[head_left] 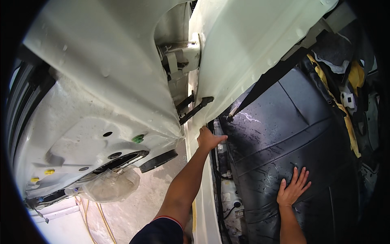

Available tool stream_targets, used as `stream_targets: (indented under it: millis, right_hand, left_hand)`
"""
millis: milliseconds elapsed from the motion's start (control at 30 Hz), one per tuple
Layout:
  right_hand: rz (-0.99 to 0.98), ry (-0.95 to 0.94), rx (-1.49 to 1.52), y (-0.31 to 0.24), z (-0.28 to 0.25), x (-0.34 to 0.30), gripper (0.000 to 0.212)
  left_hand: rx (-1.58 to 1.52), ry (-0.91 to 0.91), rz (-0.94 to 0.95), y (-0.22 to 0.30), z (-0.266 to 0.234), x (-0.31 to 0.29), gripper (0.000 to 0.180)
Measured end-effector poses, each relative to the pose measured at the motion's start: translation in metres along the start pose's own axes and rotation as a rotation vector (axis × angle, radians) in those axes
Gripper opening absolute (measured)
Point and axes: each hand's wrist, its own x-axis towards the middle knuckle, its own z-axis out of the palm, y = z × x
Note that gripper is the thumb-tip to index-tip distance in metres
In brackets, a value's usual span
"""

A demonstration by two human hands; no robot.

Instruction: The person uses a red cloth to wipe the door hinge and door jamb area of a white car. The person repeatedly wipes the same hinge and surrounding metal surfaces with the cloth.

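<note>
**Right hand [289,195] spread on a black car seat [280,110]**

The open white car door [97,105], left of the left hand [209,140], looks stiff and heavy. The rigid white body pillar [239,53] rises above that hand, whose fingers bend at its foot; whether they clamp it cannot be told. Under the right hand's parted fingers, the creased leather-like seat seems padded, perhaps slippery; its edges likely offer firmer hold. No writing is legible.

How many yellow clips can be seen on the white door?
2: one yellow clip near the lower left corner of the white door, another just right of it and slightly higher.
</note>
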Motion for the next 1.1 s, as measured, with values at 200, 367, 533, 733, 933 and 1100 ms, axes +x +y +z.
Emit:
stream_targets:
  millis: [200, 367, 533, 733, 933, 1100]
  right_hand:
    - [-0.001, -0.011, 0.006, 0.0, 0.0, 0.0, 0.066]
    - [-0.01, -0.002, 0.014, 0.001, 0.0, -0.002, 0.065]
    - [-0.001, -0.003, 0.009, 0.002, 0.002, -0.002, 0.065]
    - [-0.004, 0.014, 0.008, 0.001, 0.002, -0.001, 0.065]
    - [-0.017, 0.033, 0.004, 0.001, 0.003, -0.001, 0.065]
    - [-0.011, 0.0, -0.016, 0.001, 0.003, -0.001, 0.065]
  left_hand:
    - [0.048, 0.109, 0.104, -0.009, 0.005, -0.003, 0.116]
    - [-0.08, 0.1, 0.023, -0.008, 0.01, 0.004, 0.115]
    - [-0.016, -0.076, -0.145, -0.014, 0.015, 0.016, 0.075]
    - [-0.103, 0.065, 0.117, -0.024, 0.009, 0.021, 0.07]
    - [0.019, -0.032, 0.006, -0.017, 0.01, 0.014, 0.069]
    - [0.073, -0.088, -0.029, -0.015, 0.004, 0.024, 0.068]
